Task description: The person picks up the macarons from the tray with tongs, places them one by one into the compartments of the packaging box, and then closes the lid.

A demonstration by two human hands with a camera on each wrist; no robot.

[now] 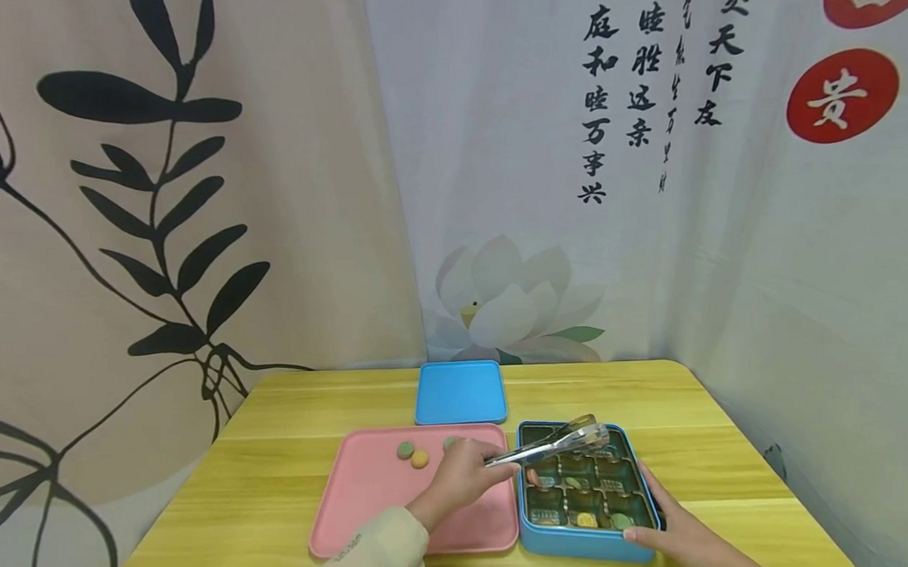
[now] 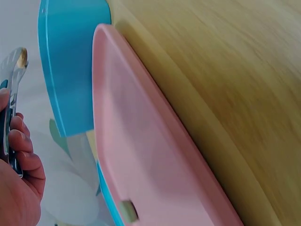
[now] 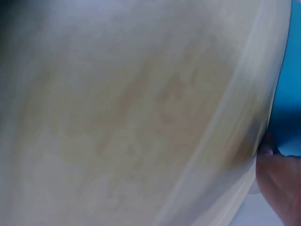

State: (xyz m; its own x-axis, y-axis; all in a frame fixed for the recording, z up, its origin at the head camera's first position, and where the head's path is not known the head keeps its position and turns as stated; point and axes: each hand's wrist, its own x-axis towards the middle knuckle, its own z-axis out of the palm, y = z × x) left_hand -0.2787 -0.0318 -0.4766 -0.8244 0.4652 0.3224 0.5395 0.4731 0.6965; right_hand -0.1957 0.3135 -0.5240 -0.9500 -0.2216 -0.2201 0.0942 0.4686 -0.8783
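Note:
My left hand (image 1: 466, 472) grips metal tongs (image 1: 542, 449) near their handle end. The tongs reach right over a blue box (image 1: 583, 542), and a tan patch shows at their tips in the left wrist view. The box has a dark plastic insert divided into several compartments. Inside are a yellow round piece (image 1: 587, 519), a green one (image 1: 622, 520), a pinkish one (image 1: 533, 477) and another greenish one (image 1: 572, 483). My right hand (image 1: 685, 533) holds the box at its front right corner, thumb on the front rim, other fingers along the right side, partly hidden.
Left of the box lies a pink tray (image 1: 356, 505) with a green round piece (image 1: 406, 450), a yellow one (image 1: 419, 459) and another green one (image 1: 449, 442) beside my left hand. A blue lid-like tray (image 1: 461, 392) lies behind it on the wooden table (image 1: 268, 444). Printed curtains hang behind.

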